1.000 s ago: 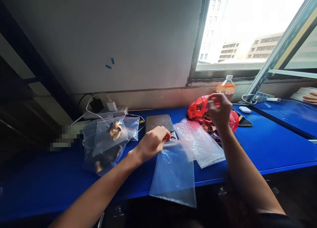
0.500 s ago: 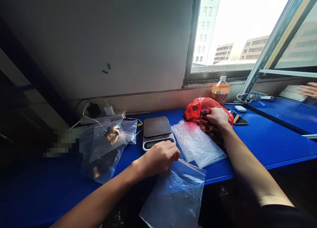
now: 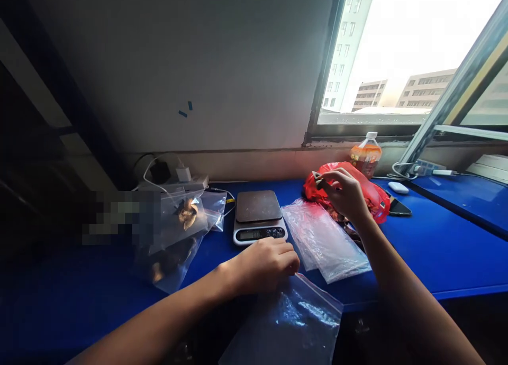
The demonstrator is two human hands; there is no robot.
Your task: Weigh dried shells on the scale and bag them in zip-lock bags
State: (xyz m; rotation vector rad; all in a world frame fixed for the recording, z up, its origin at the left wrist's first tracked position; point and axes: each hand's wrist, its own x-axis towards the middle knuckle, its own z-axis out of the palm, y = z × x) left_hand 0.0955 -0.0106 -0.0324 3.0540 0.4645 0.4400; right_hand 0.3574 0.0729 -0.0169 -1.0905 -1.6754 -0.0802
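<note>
No readable text. Digits on grey display (image 3: 251,235) of white, dark-topped square kitchen scale (image 3: 257,207) too faint; white button marks (image 3: 273,231) too small; label print on orange-labelled clear plastic bottle (image 3: 365,154) illegible.

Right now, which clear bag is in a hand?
The frontmost bag, its rim pinched by the left hand; the other clear bags lie on the table.

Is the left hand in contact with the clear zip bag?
Touching: the head view shows the left hand gripping the clear zip bag at its upper edge.
</note>
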